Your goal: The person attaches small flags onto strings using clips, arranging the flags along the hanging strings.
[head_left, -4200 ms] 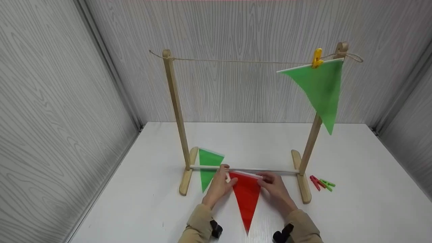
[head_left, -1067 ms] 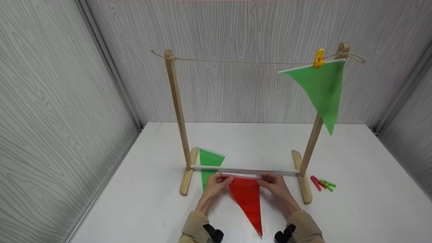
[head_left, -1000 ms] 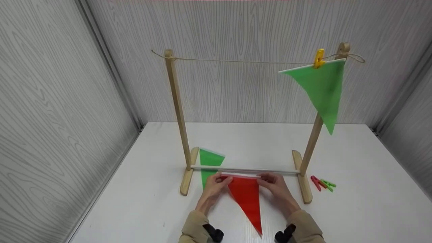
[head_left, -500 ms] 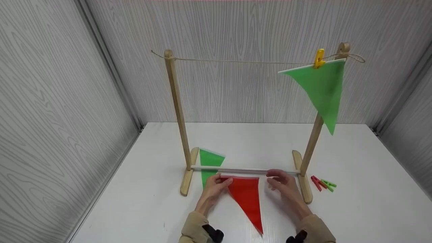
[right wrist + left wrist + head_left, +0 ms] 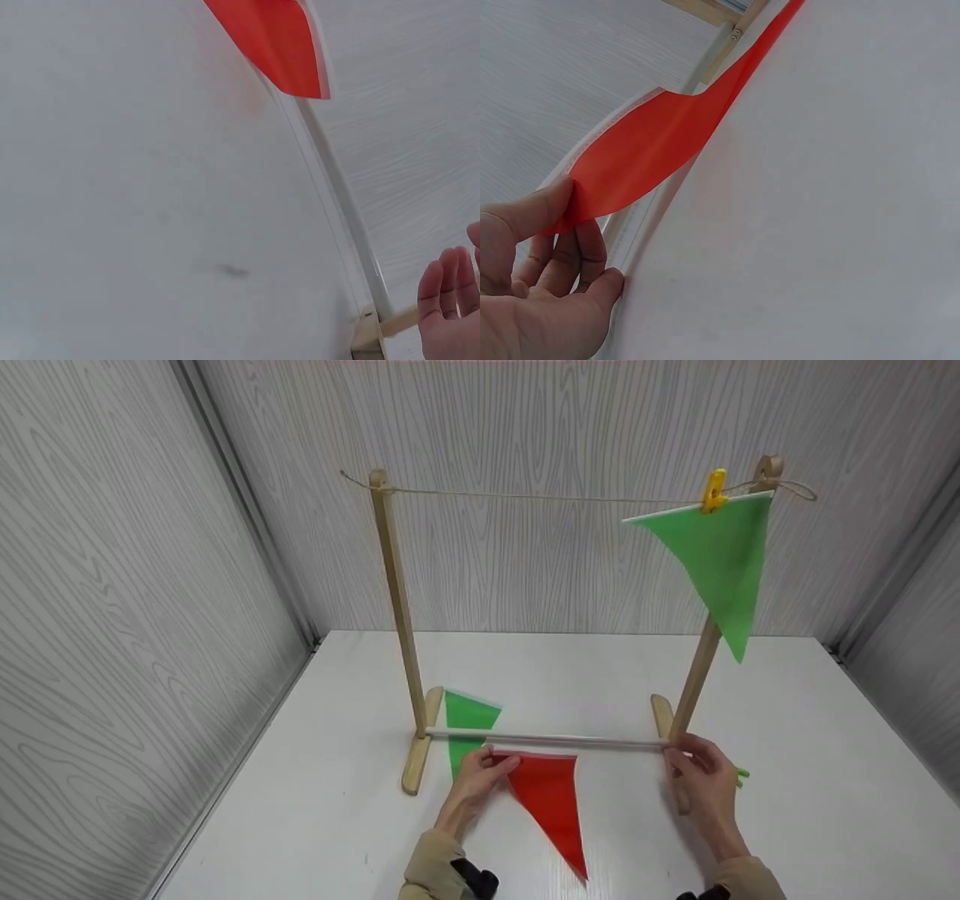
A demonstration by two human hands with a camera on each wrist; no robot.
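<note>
Left hand (image 5: 480,774): pinched the near-left top corner of the red flag (image 5: 547,802), thumb over fingers, as the left wrist view showed.
Right hand (image 5: 701,776): fingers loosely spread and holding nothing, beside the right foot of the wooden rack (image 5: 397,607), just over the clothespins (image 5: 741,772), which it mostly hid.
Red flag: lay on the table (image 5: 810,750), just near of the rack's white crossbar (image 5: 547,740), point toward the person, with only its left corner lifted.
Risk, flag: held at one corner only, it would likely sag, fold or twist if raised, and its white hem could catch under the crossbar.
Risk, rack: the right hand sat touching or almost touching the right foot; a knock there might rock the rack and shake the string (image 5: 547,498).
Risk, hung flag: the green flag (image 5: 712,555) hung from one yellow clothespin (image 5: 714,491); a jolt could tilt it further.
Edges: grey walls closed the left, far and right sides.
Open room: the string was bare from the left post to the yellow clothespin; a second green flag (image 5: 466,724) lay under the crossbar at the left.
</note>
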